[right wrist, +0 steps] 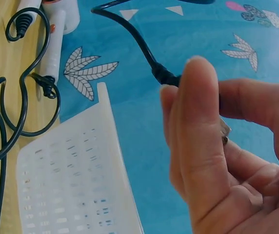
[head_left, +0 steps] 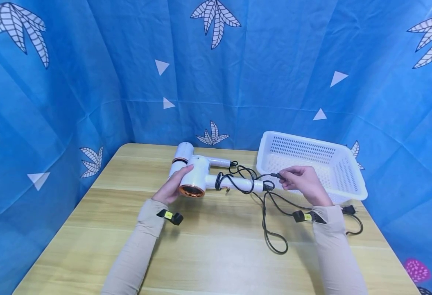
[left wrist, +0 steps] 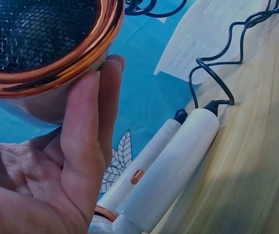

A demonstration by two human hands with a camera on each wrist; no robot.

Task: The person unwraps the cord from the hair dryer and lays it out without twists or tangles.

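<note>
My left hand grips a white hair dryer by its barrel, above the table. Its copper-rimmed grille fills a corner of the left wrist view. Black cord loops around the dryer's handle. Beside the basket, my right hand pinches a cord's black plug between thumb and fingers; a bit of metal prong shows, while the fingers hide most of the plug. Two more white hair dryers lie behind the held one, their handles side by side in the left wrist view.
A white perforated basket stands at the back right of the wooden table. Loose black cord trails across the tabletop, and another plug lies before the basket. Blue patterned curtain encloses the back and sides.
</note>
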